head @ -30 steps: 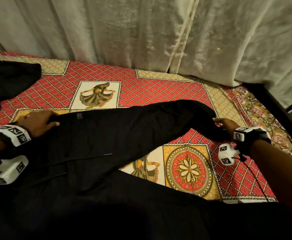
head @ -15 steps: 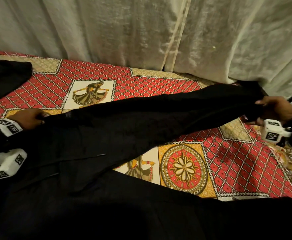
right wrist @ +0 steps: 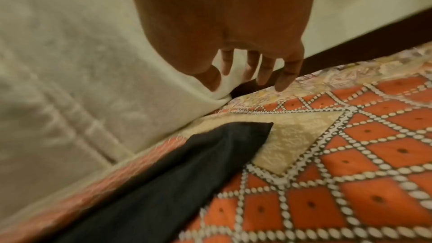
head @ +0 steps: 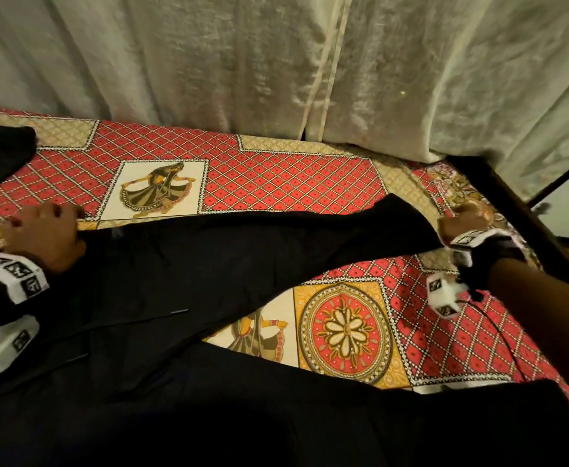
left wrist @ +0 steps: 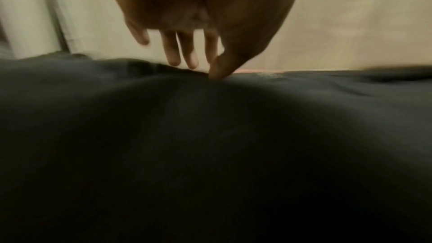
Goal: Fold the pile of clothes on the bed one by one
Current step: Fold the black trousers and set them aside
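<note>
The black trousers (head: pixel 209 271) lie spread on the bed (head: pixel 276 183). The left hand (head: pixel 45 234) pinches the waistband; the right hand (right wrist: pixel 233 43) hovers, fingers (right wrist: pixel 286 75) slack, past the leg end. Next, I judge: grasp that end and fold it leftward.
</note>
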